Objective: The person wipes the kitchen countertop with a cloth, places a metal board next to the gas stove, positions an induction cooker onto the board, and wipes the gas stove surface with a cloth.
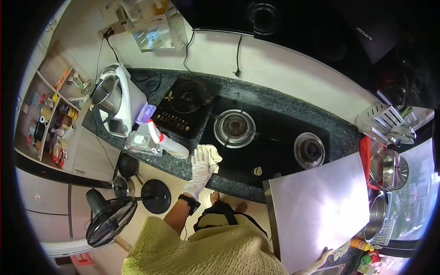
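My left hand, in a thin whitish glove, presses a cream cloth onto the counter edge at the left front corner of the black gas hob. A white spray bottle with a red-and-white trigger lies just left of the cloth. At the bottom right, my gloved right hand is beside the lower edge of a large shiny metal panel. A pale crumpled cloth or glove shows next to its fingertips; the grip is mostly hidden.
An induction cooker and a white kitchen machine with a steel bowl stand on the left of the counter. A clear plastic pack lies near the edge. A fan stands on the floor. Pots and racks crowd the right.
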Demonstrator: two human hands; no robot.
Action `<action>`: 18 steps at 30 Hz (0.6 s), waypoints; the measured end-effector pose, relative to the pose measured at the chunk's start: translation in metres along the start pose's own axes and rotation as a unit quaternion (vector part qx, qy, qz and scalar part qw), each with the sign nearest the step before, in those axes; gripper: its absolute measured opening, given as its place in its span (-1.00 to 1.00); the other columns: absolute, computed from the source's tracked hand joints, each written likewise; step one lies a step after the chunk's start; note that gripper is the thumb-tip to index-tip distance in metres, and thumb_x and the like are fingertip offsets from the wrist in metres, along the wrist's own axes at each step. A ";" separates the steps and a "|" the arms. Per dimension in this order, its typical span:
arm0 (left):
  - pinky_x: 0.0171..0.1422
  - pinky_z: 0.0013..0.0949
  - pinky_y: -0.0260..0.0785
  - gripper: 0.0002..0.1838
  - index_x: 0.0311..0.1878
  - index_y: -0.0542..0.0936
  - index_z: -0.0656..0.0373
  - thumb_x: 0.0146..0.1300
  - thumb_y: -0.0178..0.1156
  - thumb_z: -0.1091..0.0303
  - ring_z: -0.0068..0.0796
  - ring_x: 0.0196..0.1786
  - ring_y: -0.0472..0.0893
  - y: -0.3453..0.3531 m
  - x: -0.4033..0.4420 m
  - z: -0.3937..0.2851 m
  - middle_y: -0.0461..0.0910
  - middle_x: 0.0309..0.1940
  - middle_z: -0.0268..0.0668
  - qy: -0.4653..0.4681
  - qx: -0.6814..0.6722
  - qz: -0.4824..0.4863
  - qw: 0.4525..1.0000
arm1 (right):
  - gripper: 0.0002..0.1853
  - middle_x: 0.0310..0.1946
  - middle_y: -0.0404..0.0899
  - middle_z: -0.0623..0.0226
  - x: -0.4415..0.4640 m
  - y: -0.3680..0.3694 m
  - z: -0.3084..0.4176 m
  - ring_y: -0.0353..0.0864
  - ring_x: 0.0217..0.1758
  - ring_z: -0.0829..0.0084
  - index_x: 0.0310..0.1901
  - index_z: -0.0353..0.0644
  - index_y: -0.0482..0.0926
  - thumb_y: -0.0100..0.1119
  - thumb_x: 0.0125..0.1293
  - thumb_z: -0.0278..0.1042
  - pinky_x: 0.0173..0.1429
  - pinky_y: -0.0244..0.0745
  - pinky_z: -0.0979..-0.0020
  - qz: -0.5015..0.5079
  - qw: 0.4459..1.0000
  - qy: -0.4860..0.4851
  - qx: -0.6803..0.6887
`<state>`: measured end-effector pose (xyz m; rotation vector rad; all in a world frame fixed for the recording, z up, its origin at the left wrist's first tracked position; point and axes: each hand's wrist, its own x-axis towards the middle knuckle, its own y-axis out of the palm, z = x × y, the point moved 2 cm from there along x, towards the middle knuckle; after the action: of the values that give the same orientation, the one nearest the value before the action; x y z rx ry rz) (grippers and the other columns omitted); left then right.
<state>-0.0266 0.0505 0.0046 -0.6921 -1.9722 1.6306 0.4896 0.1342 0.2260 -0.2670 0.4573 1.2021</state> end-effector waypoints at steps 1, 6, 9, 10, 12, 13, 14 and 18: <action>0.56 0.09 -0.18 -0.01 0.52 0.04 0.16 0.13 0.21 -0.13 0.04 0.57 -0.09 0.018 0.005 0.002 -0.11 0.55 -0.03 0.002 0.006 -0.013 1.000 | -0.20 0.16 0.37 0.16 -0.003 0.003 0.000 0.32 0.20 0.20 0.31 -0.20 0.28 -0.08 0.32 0.39 0.26 0.19 0.20 -0.004 1.000 0.001 -0.004; 0.55 0.11 -0.12 -0.23 0.49 0.08 0.14 0.30 0.05 0.04 0.02 0.54 0.00 0.021 0.074 -0.005 -0.09 0.55 -0.05 -0.010 0.001 -0.077 0.997 | -0.18 0.21 0.33 0.15 -0.012 0.020 -0.004 0.26 0.25 0.19 0.34 -0.18 0.25 -0.08 0.31 0.40 0.31 0.11 0.19 -0.021 1.000 0.005 -0.013; 0.53 0.11 -0.08 -0.29 0.50 0.08 0.11 0.35 -0.04 0.09 0.00 0.53 0.05 0.017 0.088 -0.009 -0.07 0.54 -0.04 -0.015 0.017 -0.070 0.997 | -0.17 0.24 0.30 0.15 -0.017 0.022 -0.003 0.23 0.29 0.18 0.35 -0.17 0.24 -0.08 0.31 0.40 0.34 0.06 0.18 -0.026 0.999 0.005 -0.020; 0.52 0.12 -0.08 -0.31 0.50 0.09 0.09 0.35 -0.06 0.11 -0.01 0.52 0.06 0.021 0.084 -0.006 -0.06 0.53 -0.02 -0.010 0.019 -0.067 0.998 | -0.17 0.24 0.29 0.15 -0.018 0.024 -0.003 0.22 0.30 0.18 0.36 -0.16 0.23 -0.08 0.31 0.41 0.35 0.05 0.18 -0.031 0.999 0.005 -0.018; 0.49 0.07 -0.02 -0.36 0.46 0.15 0.20 0.36 -0.07 0.16 0.01 0.46 0.15 0.021 0.058 -0.009 0.11 0.45 0.00 0.012 0.014 -0.070 0.997 | -0.16 0.26 0.27 0.14 -0.018 0.022 -0.002 0.19 0.32 0.17 0.37 -0.15 0.22 -0.08 0.30 0.41 0.37 0.02 0.17 -0.039 0.999 0.005 -0.021; 0.48 0.05 0.00 -0.38 0.44 0.17 0.25 0.37 -0.08 0.18 0.02 0.44 0.18 0.007 0.037 -0.014 0.17 0.42 0.00 0.026 0.004 -0.066 0.998 | -0.15 0.27 0.27 0.14 -0.019 0.022 -0.001 0.18 0.33 0.17 0.37 -0.15 0.21 -0.08 0.30 0.41 0.38 0.00 0.17 -0.042 0.999 0.007 -0.021; 0.47 0.03 0.01 -0.38 0.43 0.18 0.30 0.37 -0.08 0.20 0.03 0.42 0.20 -0.002 0.014 -0.022 0.19 0.39 0.03 0.047 0.001 -0.070 0.996 | -0.15 0.28 0.26 0.14 -0.019 0.022 -0.001 0.17 0.34 0.17 0.38 -0.15 0.21 -0.08 0.30 0.41 0.39 -0.01 0.17 -0.045 0.999 0.008 -0.024; 0.49 0.05 -0.05 -0.36 0.41 0.18 0.39 0.34 -0.02 0.22 0.17 0.42 0.14 0.006 -0.055 -0.061 0.15 0.37 0.16 0.184 0.048 -0.015 0.982 | -0.13 0.32 0.22 0.13 -0.020 0.020 0.002 0.13 0.38 0.16 0.40 -0.13 0.18 -0.08 0.29 0.42 0.43 -0.07 0.16 -0.064 0.998 0.014 -0.022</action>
<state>0.0548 0.0607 0.0060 -0.8527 -1.6219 1.4479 0.4653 0.1259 0.2382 -0.3452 0.4317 1.0862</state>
